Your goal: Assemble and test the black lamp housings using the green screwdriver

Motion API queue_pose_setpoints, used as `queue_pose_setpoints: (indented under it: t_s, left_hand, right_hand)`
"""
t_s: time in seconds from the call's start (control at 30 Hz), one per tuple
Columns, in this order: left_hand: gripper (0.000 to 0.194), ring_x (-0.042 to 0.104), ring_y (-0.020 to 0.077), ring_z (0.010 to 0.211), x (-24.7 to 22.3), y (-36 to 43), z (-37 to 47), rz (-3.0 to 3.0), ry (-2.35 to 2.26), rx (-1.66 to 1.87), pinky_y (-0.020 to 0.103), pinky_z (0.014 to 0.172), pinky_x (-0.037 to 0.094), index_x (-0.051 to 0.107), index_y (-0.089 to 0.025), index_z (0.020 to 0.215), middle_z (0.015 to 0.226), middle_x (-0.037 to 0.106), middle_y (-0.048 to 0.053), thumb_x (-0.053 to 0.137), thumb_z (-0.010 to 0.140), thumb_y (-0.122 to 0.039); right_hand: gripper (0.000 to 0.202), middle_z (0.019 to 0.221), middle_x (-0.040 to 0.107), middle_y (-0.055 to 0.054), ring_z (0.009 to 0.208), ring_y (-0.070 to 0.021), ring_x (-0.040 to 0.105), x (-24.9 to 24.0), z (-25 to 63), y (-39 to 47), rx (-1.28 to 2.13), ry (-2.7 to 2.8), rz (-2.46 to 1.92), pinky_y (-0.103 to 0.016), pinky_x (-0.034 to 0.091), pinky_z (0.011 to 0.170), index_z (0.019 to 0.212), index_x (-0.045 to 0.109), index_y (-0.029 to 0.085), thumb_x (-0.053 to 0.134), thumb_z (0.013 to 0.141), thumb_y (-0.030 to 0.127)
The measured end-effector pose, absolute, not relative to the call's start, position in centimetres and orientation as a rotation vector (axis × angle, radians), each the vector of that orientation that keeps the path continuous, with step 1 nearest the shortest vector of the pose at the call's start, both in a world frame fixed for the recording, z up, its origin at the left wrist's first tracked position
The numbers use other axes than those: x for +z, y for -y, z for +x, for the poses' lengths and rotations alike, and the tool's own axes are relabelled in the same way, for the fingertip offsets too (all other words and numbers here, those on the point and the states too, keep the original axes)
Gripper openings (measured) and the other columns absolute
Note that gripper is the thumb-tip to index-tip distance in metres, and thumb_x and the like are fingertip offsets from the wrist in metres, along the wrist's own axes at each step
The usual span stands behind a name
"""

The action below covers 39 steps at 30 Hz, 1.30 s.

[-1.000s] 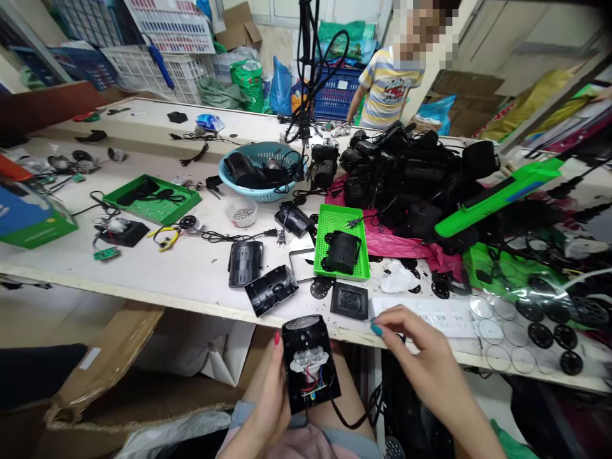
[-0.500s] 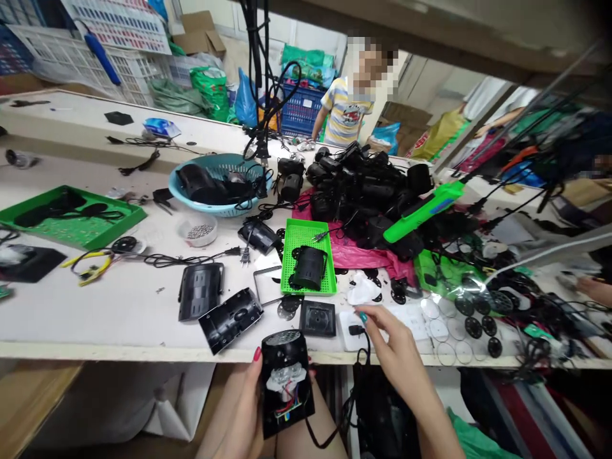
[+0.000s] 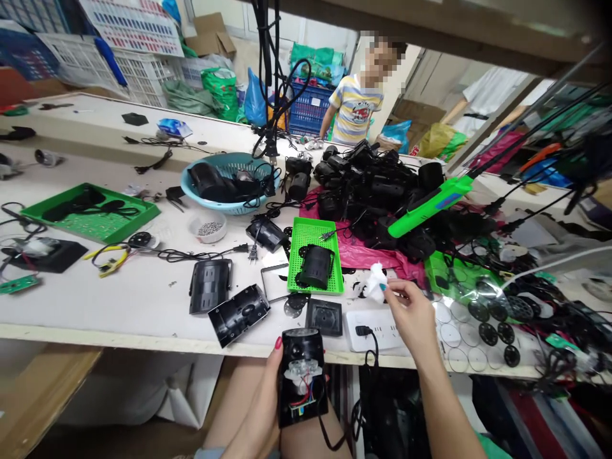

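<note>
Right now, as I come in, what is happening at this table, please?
The person's left hand holds an open black device, coloured wires showing. The right hand pinches what looks like a white tissue over the table. A black plug sits in the white power strip, and a black case lies in the middle green tray.
</note>
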<state>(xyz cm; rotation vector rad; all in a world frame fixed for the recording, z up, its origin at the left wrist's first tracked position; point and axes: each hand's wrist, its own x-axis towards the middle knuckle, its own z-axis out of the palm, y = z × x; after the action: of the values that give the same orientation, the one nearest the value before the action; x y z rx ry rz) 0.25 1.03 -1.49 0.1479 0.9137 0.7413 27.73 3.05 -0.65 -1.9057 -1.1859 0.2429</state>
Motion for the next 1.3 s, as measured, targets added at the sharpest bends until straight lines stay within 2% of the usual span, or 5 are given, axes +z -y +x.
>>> queue_pose_setpoints:
  t_s: [0.27, 0.47, 0.57, 0.8, 1.3]
  left_hand:
    - [0.050, 0.043, 0.0264, 0.141, -1.7, -1.1, 1.4, 0.454, -0.989, 0.748, 0.045, 0.123, 0.022, 0.061, -0.019, 0.133, 0.142, 0.058, 0.005, 0.051, 0.094, -0.048]
    - [0.074, 0.020, 0.0251, 0.151, -3.2, -0.6, 0.1, 0.861, -1.105, 0.619, 0.041, 0.125, 0.008, 0.046, -0.013, 0.145, 0.159, 0.033, 0.009, 0.052, 0.088, -0.060]
    - [0.082, 0.015, 0.0272, 0.151, -3.0, -0.6, 0.0, 0.902, -1.140, 0.555, 0.043, 0.125, 0.006, 0.041, -0.011, 0.148, 0.161, 0.027, 0.011, 0.051, 0.086, -0.063]
    - [0.076, 0.019, 0.0281, 0.151, -2.2, -0.7, 0.4, 0.968, -1.109, 0.541, 0.043, 0.125, 0.011, 0.043, -0.011, 0.146, 0.159, 0.034, 0.013, 0.046, 0.089, -0.062]
    - [0.045, 0.049, 0.0242, 0.130, -2.7, -0.7, 0.5, 1.062, -1.025, 0.637, 0.038, 0.117, 0.029, 0.060, -0.017, 0.123, 0.140, 0.058, 0.012, 0.041, 0.096, -0.048]
  right_hand:
    - [0.007, 0.118, 0.063, -0.002, 0.108, -0.0166, 0.060, 4.7, 19.0, -0.2, 0.876, 1.661, -1.539, -0.030, 0.046, 0.095, 0.086, 0.054, 0.023, 0.055, 0.089, 0.017]
    - [0.046, 0.118, 0.065, -0.002, 0.111, -0.0189, 0.060, 3.9, 18.1, -0.5, 1.000, 1.869, -1.699, -0.033, 0.048, 0.095, 0.129, 0.047, 0.030, 0.051, 0.087, 0.010]
    - [0.052, 0.126, 0.064, -0.007, 0.114, -0.0227, 0.061, 3.5, 17.7, -0.8, 0.868, 2.093, -1.699, -0.035, 0.049, 0.095, 0.131, 0.052, 0.025, 0.046, 0.084, 0.002]
    - [0.044, 0.103, 0.072, -0.008, 0.094, -0.0254, 0.071, 2.7, 16.9, -1.2, 0.663, 2.320, -1.696, -0.034, 0.056, 0.075, 0.116, 0.061, 0.019, 0.045, 0.081, -0.003]
    - [0.057, 0.112, 0.073, -0.012, 0.102, -0.0203, 0.072, 0.1, 17.5, -0.5, 0.443, 2.292, -1.296, -0.031, 0.061, 0.086, 0.129, 0.057, 0.013, 0.033, 0.080, -0.004]
